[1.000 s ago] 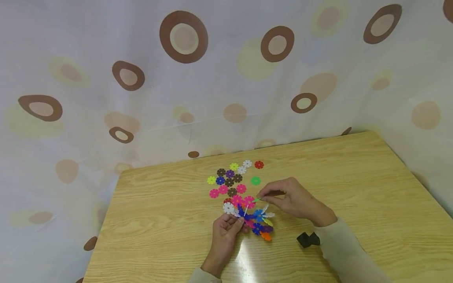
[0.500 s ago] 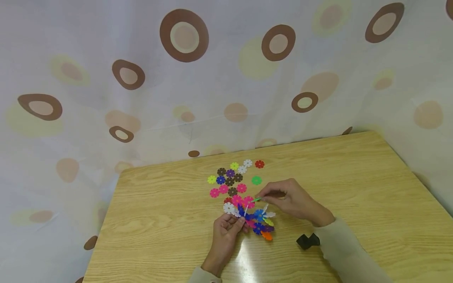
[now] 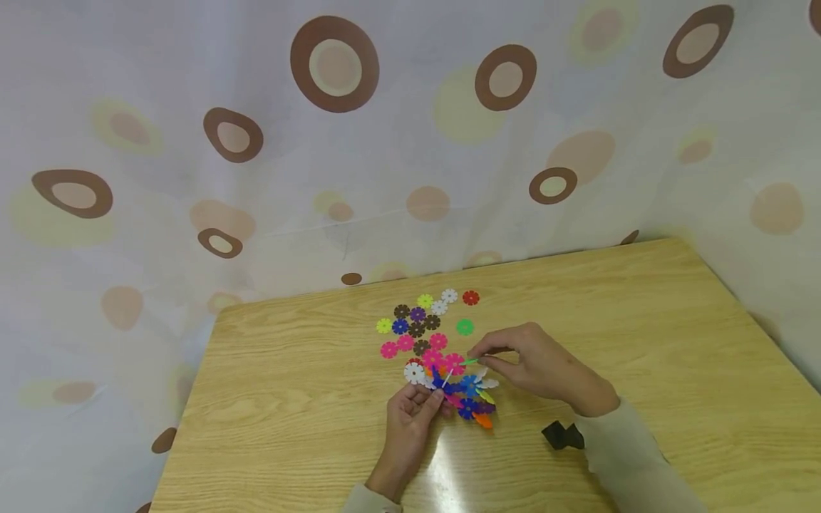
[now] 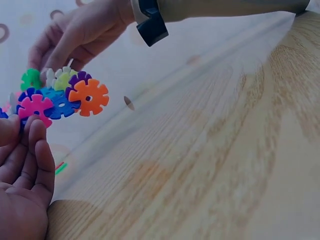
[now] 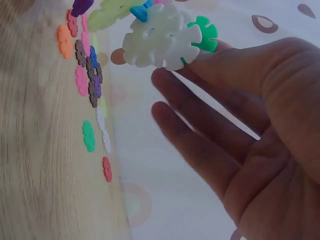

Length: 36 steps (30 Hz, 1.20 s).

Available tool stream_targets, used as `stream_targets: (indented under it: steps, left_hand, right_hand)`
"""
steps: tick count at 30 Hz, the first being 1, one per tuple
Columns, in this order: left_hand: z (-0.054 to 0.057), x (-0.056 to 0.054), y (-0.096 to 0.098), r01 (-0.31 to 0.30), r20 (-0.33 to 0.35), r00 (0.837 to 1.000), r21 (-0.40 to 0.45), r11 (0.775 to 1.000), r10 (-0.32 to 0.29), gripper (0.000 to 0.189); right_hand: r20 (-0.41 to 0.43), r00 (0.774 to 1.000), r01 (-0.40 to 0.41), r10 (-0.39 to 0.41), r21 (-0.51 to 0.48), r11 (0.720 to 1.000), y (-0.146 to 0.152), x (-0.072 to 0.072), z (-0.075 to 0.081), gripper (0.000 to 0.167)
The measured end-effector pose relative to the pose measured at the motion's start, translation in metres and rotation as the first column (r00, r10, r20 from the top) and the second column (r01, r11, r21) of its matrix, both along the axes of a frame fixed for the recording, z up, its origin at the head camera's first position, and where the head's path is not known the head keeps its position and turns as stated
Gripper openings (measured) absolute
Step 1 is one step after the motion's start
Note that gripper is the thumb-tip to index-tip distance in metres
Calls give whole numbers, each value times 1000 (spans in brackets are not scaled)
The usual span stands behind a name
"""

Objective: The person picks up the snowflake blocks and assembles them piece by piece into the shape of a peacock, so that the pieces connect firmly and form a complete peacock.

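My left hand [image 3: 410,420] grips a cluster of interlocking notched plastic discs [image 3: 467,408] between thumb and fingers. Dark blue, light blue, white, pink, purple, yellow and orange discs make up the cluster, set at differing angles; its orange disc [image 4: 89,98] faces the left wrist view. My right hand [image 3: 541,362] pinches a green notched disc [image 3: 470,361] by its edge, just above the cluster's right part. In the right wrist view the green disc [image 5: 206,34] shows behind the cluster's white discs [image 5: 155,40], which partly hide it, while the other fingers extend below.
Loose notched discs lie flat on the wooden table [image 3: 288,399] beyond the hands, among them a green disc [image 3: 465,327], a red disc [image 3: 471,298] and several pink and brown ones. A black device [image 3: 563,435] sits at the right wrist. A patterned cloth [image 3: 385,142] hangs behind the table.
The cluster has shifted slightly away from me and tilted in my left hand. My right hand, still pinching the green disc, has moved a little to the right.
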<state>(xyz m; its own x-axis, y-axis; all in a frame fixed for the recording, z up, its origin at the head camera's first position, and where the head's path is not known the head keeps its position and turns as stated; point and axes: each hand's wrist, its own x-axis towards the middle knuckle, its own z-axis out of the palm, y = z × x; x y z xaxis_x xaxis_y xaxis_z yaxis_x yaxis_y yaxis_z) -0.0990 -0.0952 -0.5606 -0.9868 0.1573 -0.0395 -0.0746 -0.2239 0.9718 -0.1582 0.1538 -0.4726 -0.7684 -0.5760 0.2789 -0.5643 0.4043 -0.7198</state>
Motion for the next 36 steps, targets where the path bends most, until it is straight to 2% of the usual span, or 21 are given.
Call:
stream_targets:
  steps: [3,7,12,14,17,20,23,25,29,31,36]
  left_hand:
    - [1,0,0,-5,7,1000,20,1000,5,9]
    - [2,-1,-1,-17,10,1000,40,999,16,8]
    - [4,-1,1,-4,-3,1000,69,998,4,9]
    - [4,-1,1,3,1,1000,77,997,-3,10]
    - [2,-1,1,6,2,1000,88,996,-6,10]
    - [1,0,1,-2,6,1000,97,995,2,7]
    - [0,0,1,6,0,1000,112,994,-6,9]
    - [0,0,2,12,-1,1000,119,993,-12,10]
    - [-1,0,3,21,-11,1000,129,991,-19,11]
    - [-1,0,3,19,-14,1000,131,991,-17,11]
    - [-2,0,2,11,-11,1000,122,993,-9,11]
  right_hand:
    - [1,1000,15,-15,24,1000,2,0,0,27]
    - [25,997,68,-68,17,998,5,-3,-2,35]
    - [79,987,141,-139,-11,990,7,-10,-11,30]
    - [110,982,151,-151,10,989,5,-15,-17,31]
    - [133,981,127,-142,117,985,-1,-26,-26,43]
    - [125,984,86,-124,272,958,-10,-38,-33,54]
    - [83,990,71,-111,387,919,-16,-45,-38,52]
    - [83,987,90,-136,412,907,-18,-47,-41,43]
    - [140,969,139,-204,373,917,-20,-46,-45,16]
    - [176,959,151,-222,347,926,-21,-45,-44,20]
    - [210,953,145,-218,313,939,-22,-43,-43,27]
